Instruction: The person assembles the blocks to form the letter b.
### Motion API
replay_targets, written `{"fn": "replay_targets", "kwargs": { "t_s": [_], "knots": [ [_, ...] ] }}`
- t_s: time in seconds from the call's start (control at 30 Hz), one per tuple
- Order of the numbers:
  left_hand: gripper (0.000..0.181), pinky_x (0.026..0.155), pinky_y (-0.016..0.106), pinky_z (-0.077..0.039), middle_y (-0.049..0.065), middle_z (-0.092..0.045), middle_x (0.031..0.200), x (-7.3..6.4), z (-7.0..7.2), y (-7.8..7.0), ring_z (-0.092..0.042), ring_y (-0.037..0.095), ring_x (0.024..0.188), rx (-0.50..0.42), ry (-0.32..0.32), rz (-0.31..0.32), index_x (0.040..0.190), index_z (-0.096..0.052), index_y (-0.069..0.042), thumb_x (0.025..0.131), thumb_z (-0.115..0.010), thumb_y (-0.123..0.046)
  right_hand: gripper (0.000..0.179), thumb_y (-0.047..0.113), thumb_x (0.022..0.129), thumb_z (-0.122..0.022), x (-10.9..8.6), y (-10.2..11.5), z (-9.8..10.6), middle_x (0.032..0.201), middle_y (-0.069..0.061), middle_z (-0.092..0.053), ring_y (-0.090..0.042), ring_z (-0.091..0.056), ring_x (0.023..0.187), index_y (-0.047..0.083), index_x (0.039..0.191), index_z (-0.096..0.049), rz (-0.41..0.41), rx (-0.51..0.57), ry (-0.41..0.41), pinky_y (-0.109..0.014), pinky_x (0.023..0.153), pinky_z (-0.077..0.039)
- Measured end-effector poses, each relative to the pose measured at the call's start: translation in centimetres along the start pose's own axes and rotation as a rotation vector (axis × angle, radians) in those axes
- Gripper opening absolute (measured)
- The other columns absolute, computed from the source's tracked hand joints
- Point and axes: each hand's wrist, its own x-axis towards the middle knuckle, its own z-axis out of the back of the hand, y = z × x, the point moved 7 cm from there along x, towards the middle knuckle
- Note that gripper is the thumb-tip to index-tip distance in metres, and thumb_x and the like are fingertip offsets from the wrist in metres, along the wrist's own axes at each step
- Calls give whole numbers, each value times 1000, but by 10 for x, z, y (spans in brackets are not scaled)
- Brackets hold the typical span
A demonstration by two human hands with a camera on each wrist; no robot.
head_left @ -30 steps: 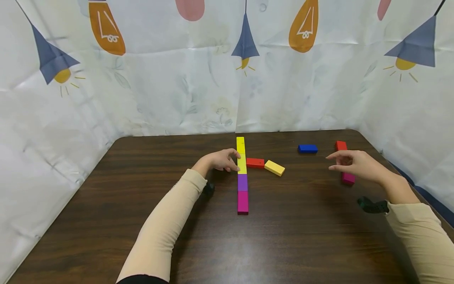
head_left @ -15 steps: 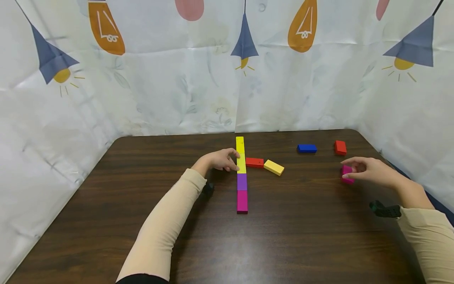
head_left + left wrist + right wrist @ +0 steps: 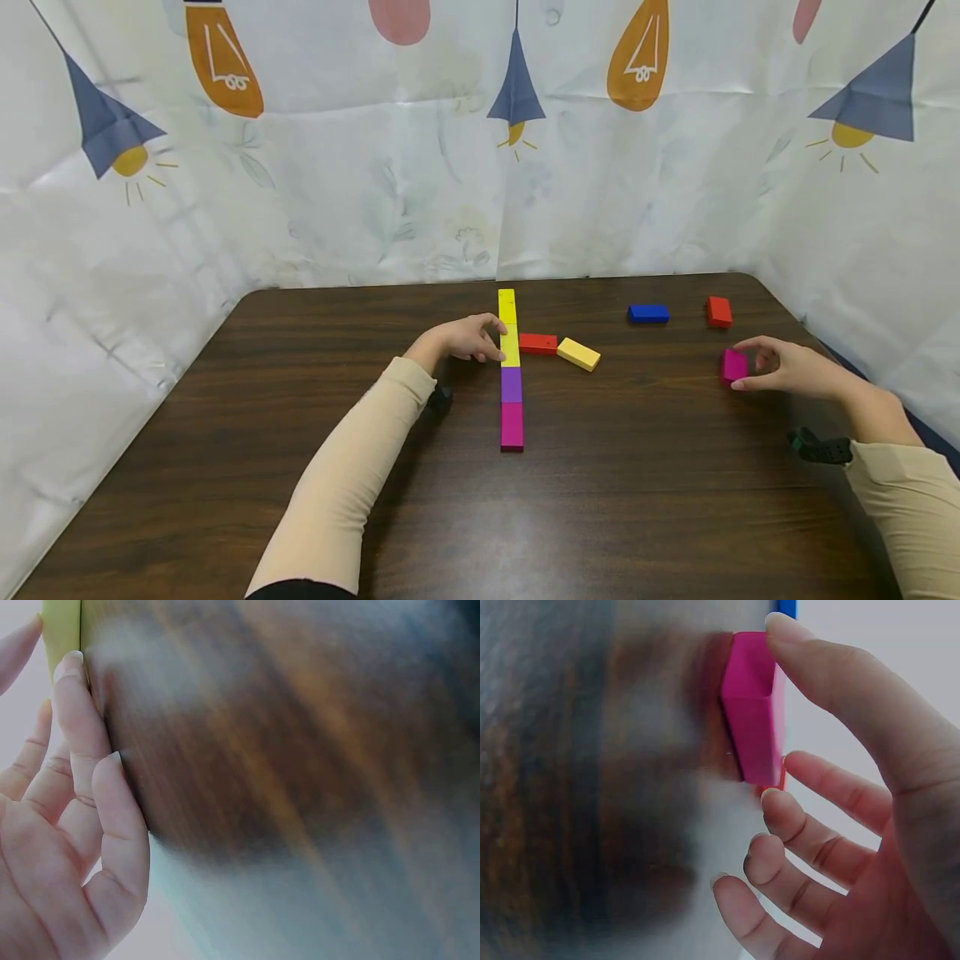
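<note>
In the head view my left hand [image 3: 468, 337] reaches to a row of blocks, fingertips touching a yellow block [image 3: 509, 348]. The left wrist view shows that yellow block [image 3: 61, 634] at the top left, beside loosely bent fingers. My right hand [image 3: 798, 368] pinches a magenta block [image 3: 733, 367] between thumb and index finger at the table's right. In the right wrist view, the thumb lies at one end of this magenta block [image 3: 751, 727] and the index finger near the other; the remaining fingers are spread apart from it.
Another yellow block [image 3: 507, 305], a purple block [image 3: 511, 385] and a second magenta block [image 3: 512, 425] continue the row. A red block [image 3: 537, 343] and a pale yellow block [image 3: 578, 354] extend rightward. A blue block [image 3: 648, 314] and another red block [image 3: 719, 312] lie farther back.
My right hand has moved right and toward me, from above the red and magenta blocks to the magenta one, which it now pinches. The left hand stays in place.
</note>
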Motion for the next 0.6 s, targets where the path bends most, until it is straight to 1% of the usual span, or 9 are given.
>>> {"fn": "replay_targets", "kwargs": {
  "t_s": [0.1, 0.2, 0.3, 0.4, 0.6],
  "knots": [
    [47, 66, 25, -39, 6, -64, 93, -1, 0, 0, -54, 14, 74, -1, 0, 1, 137, -46, -6, 98, -71, -14, 72, 29, 90, -80, 1, -2, -2, 99, -7, -54, -18, -46, 79, -9, 140, -45, 1, 19, 8, -33, 67, -40],
    [47, 68, 26, -39, 7, -65, 95, -1, 0, 0, -54, 14, 75, 5, -2, 3, 137, -46, -6, 98, -71, -15, 73, 27, 90, -80, 1, -3, -4, 97, -7, -55, -16, -47, 77, -12, 139, -44, 5, 43, 12, -31, 66, -40],
    [47, 69, 27, -39, 7, -66, 98, -1, 0, 0, -55, 14, 76, 10, -2, 3, 137, -46, -6, 98, -71, -15, 72, 27, 89, -81, 2, -3, -5, 95, -6, -55, -13, -45, 72, -13, 138, -45, 10, 61, 11, -30, 65, -38],
    [48, 69, 27, -39, 7, -66, 98, 0, 0, 0, -55, 14, 75, 9, -2, 5, 137, -46, -6, 98, -71, -15, 69, 26, 89, -81, 2, -3, -5, 94, -5, -55, -11, -44, 71, -13, 135, -48, 17, 64, 3, -29, 64, -37],
    [47, 66, 26, -38, 6, -65, 95, 1, 0, 1, -54, 13, 73, 2, -2, 6, 137, -46, -6, 98, -71, -14, 65, 24, 89, -81, 2, -3, -4, 98, -6, -56, -10, -46, 72, -12, 133, -50, 24, 53, -13, -29, 64, -39]
  ]
}}
